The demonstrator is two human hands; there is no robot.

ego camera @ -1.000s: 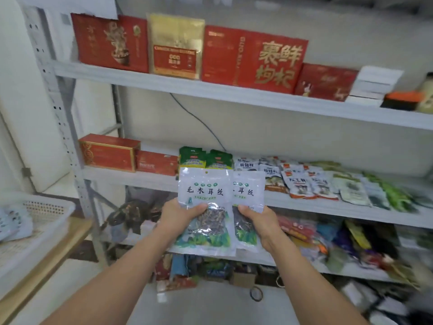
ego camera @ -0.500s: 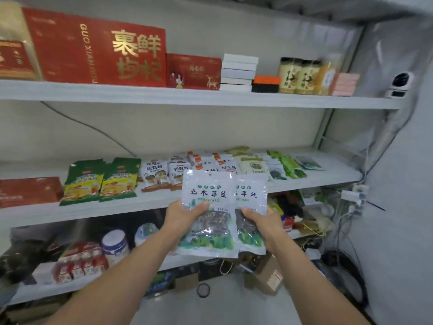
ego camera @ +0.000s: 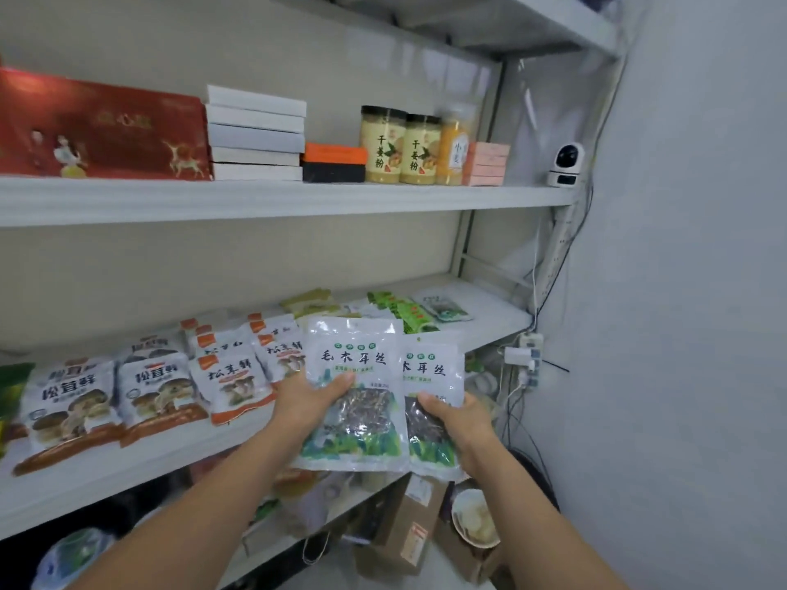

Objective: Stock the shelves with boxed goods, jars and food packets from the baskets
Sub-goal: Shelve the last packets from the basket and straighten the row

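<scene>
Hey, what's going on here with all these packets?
A person is stocking a shelf. The left hand grips the left packet and the right hand grips the right packet, two matching white-and-green packs of dark dried shreds, the left overlapping the right. They are held in front of the middle shelf, where mushroom packets already lie in rows; its right end has bare room. Neither packet is set down yet.

Right-hand corner of the room, against the grey wall (ego camera: 702, 291).
A white camera (ego camera: 566, 163) sits high; dark cables (ego camera: 566, 253) hang below it, past white plugs (ego camera: 526, 355); lower down, a cardboard box (ego camera: 404, 530) lies beside a bowl (ego camera: 475, 519).
</scene>
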